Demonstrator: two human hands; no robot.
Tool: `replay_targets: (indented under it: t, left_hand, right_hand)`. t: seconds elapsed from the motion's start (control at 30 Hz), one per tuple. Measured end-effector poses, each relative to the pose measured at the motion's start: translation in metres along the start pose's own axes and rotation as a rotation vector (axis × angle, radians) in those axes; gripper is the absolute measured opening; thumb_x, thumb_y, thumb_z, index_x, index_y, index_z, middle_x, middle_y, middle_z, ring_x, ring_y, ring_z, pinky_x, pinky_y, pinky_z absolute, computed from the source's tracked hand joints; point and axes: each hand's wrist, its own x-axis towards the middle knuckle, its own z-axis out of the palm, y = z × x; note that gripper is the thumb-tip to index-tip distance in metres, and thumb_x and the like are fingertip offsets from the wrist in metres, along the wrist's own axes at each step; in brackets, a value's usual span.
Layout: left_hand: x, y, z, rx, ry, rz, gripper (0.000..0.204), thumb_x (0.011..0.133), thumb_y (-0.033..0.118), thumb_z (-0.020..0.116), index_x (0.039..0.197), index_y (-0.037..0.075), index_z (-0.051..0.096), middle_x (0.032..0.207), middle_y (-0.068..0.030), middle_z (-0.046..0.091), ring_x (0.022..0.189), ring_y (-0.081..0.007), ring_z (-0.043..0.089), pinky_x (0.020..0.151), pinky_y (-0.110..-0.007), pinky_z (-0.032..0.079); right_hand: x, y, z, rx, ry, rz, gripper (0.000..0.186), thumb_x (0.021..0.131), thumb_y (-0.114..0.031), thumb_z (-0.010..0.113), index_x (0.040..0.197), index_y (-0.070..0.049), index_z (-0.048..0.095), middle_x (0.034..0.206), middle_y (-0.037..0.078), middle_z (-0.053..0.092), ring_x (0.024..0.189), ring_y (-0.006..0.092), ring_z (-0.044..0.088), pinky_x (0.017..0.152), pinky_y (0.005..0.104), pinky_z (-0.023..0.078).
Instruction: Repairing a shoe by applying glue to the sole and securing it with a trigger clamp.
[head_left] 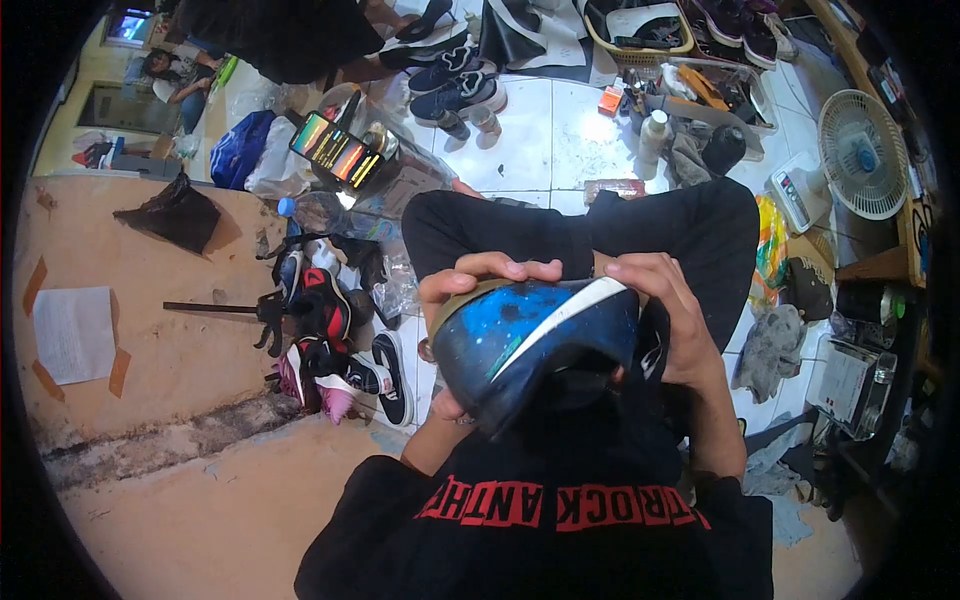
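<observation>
Both my hands hold a blue shoe (520,325) up close in front of my chest. It has a white stripe, pale specks and a tan sole edge along its far left side; its dark opening faces me. The fingers of my left hand (470,275) curl over the far left edge, with the thumb low on the near side. My right hand (672,312) grips the right end, its fingers bent over the top. What lies inside the shoe is hidden.
Past my crossed legs (490,235) stand dark sneakers (455,90), a white bottle (654,135) and a basket (640,50) on the white tiles. More shoes (325,305) are heaped at the left by the wall. A white fan (863,155) is at the right. Another person sits far left.
</observation>
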Motion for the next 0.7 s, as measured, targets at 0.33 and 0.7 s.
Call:
replay_targets:
  t: [0.33,0.7]
  left_hand:
    - [-0.013,-0.02,0.014,0.215,0.235,-0.13,0.079,0.067,0.048,0.08,0.119,0.003,0.042,0.116,-0.0219,0.047,0.112,-0.037,0.053,0.104,-0.055,0.039]
    - [-0.012,-0.023,0.007,0.466,0.142,-0.123,0.053,0.085,0.048,0.055,0.102,-0.002,0.051,0.104,-0.0174,0.047,0.102,-0.0302,0.051,0.093,-0.047,0.043]
  right_hand:
    - [0.019,-0.037,-0.004,-0.088,0.04,0.012,0.052,0.055,-0.015,0.081,0.104,-0.008,0.068,0.103,0.012,0.065,0.095,0.03,0.063,0.083,0.0399,0.048]
    - [0.02,0.001,0.026,-0.054,0.259,-0.218,0.028,0.067,-0.008,0.071,0.094,-0.001,0.071,0.081,0.008,0.064,0.07,0.0189,0.064,0.06,0.0301,0.052]
